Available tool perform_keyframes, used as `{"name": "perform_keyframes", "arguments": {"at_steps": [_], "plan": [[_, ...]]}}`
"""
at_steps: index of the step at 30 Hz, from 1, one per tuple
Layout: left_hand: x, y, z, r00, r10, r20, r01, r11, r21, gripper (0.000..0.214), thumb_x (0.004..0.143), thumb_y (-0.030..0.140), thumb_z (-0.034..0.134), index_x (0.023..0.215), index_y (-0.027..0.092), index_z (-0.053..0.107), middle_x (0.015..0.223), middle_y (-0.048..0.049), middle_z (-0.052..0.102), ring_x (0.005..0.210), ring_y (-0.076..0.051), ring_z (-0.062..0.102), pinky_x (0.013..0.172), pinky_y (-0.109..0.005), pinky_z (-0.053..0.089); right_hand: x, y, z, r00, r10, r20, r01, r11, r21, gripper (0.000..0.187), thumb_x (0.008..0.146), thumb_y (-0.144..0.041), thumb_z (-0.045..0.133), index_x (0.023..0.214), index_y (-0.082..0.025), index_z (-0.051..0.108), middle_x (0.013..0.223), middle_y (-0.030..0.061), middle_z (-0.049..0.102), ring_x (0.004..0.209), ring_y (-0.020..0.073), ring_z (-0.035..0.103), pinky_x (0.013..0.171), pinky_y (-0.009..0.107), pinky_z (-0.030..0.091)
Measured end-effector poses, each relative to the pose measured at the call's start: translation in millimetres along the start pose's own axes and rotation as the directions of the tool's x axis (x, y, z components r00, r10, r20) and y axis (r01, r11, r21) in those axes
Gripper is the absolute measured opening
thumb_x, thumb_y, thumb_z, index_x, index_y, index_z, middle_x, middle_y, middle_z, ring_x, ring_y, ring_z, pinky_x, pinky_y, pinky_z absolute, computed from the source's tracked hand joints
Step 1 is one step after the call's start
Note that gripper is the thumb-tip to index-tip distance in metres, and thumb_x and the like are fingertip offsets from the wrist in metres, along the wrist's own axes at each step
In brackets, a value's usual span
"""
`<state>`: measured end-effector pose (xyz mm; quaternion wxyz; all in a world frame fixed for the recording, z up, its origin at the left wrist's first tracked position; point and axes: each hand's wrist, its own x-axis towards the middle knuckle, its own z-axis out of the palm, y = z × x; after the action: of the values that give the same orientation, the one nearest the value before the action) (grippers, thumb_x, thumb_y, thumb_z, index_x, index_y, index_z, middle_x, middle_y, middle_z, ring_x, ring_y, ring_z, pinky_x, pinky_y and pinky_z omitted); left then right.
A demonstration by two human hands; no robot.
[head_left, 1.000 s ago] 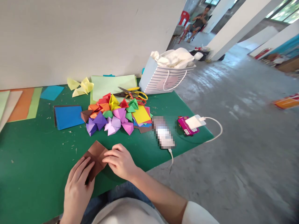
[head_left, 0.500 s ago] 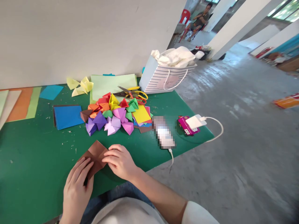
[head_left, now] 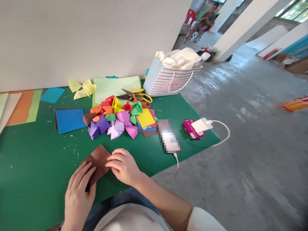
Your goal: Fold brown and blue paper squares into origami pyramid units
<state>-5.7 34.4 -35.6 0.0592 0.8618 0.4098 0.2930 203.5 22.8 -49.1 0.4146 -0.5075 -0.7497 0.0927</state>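
Note:
A creased sheet of brown origami paper [head_left: 99,158] is held between my two hands over the green table, near its front edge. My left hand [head_left: 80,189] grips its left side, fingers on top and thumb below. At the right corner, my right hand [head_left: 124,166] pinches the paper with its fingertips. Beyond them lies a cluster of folded paper pieces [head_left: 113,118] in orange, red, yellow, green, pink and purple. A brown folded piece [head_left: 88,118] sits at its left end, next to a stack of blue paper [head_left: 70,121].
Scissors [head_left: 134,95] lie on pale green sheets by the wall. A striped paper bag [head_left: 178,78] stands at the back right. A blurred phone [head_left: 169,136] and a purple box [head_left: 192,129] with a white charger lie at the right. Farther off, a person [head_left: 205,21] sits.
Very little differs. My left hand has shifted slightly left on the brown paper, while my right hand keeps its pinch on the corner.

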Motion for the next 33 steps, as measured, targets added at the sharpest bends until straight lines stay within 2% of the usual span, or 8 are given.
{"name": "perform_keyframes", "arguments": {"at_steps": [5,16,21,24,29,33], "plan": [[-0.2,-0.1,-0.8,1.000,-0.006,-0.011,0.006,1.000,-0.004,0.035,0.086,0.009,0.053,0.118,0.022,0.061,0.122,-0.0078,0.065,0.120,-0.028,0.057,0.101,-0.046,0.047,-0.1,0.3,-0.1,0.999,0.006,0.035,-0.005,1.000,-0.021,0.023,0.085,-0.007,0.058,0.092,-0.026,0.070,0.095,0.0014,0.071,0.102,0.0168,0.055,0.088,0.033,0.051],[1.2,0.4,0.6,1.000,-0.010,0.014,0.010,0.999,0.033,0.031,0.087,0.014,0.057,0.117,0.019,0.061,0.126,-0.0097,0.063,0.116,-0.028,0.058,0.099,-0.044,0.047,0.5,-0.9,-1.3,0.999,-0.018,-0.035,0.018,1.000,0.023,0.023,0.085,-0.007,0.056,0.091,-0.024,0.069,0.095,0.0011,0.072,0.100,0.0173,0.058,0.085,0.033,0.051],[2.0,-0.6,0.1,0.996,0.026,0.091,-0.035,0.995,0.090,0.040,0.087,0.015,0.057,0.126,0.023,0.058,0.132,-0.0058,0.062,0.108,-0.028,0.059,0.092,-0.044,0.048,1.2,-1.6,-1.4,0.998,-0.029,-0.062,0.032,0.999,0.035,0.025,0.084,-0.005,0.055,0.090,-0.024,0.069,0.094,0.0006,0.072,0.100,0.0168,0.058,0.085,0.033,0.051],[1.5,-0.9,0.8,0.995,0.018,0.098,-0.031,0.991,0.134,0.041,0.086,0.014,0.056,0.126,0.024,0.058,0.130,-0.0036,0.063,0.105,-0.029,0.059,0.090,-0.045,0.048,1.6,-2.3,-1.9,0.998,-0.034,-0.060,0.035,0.999,0.030,0.024,0.085,-0.005,0.054,0.089,-0.024,0.068,0.094,0.0005,0.072,0.099,0.0166,0.059,0.085,0.032,0.051],[0.4,-1.6,3.0,0.995,0.040,0.095,-0.053,0.990,0.132,0.039,0.087,0.014,0.054,0.125,0.021,0.058,0.131,-0.0056,0.063,0.124,-0.032,0.052,0.097,-0.048,0.044,1.4,-2.4,-2.9,0.997,-0.040,-0.066,0.042,0.999,0.022,0.023,0.085,-0.005,0.055,0.089,-0.023,0.068,0.093,0.0005,0.072,0.100,0.0158,0.058,0.086,0.032,0.051],[-1.2,-3.7,5.1,0.993,0.068,0.092,-0.078,0.990,0.115,0.039,0.089,0.015,0.051,0.127,0.021,0.056,0.134,-0.0073,0.060,0.127,-0.030,0.052,0.104,-0.049,0.040,2.3,-3.9,-3.8,0.996,-0.046,-0.080,0.048,0.999,0.021,0.022,0.085,-0.006,0.055,0.089,-0.024,0.068,0.094,0.0001,0.072,0.099,0.0155,0.060,0.085,0.032,0.051]]}}
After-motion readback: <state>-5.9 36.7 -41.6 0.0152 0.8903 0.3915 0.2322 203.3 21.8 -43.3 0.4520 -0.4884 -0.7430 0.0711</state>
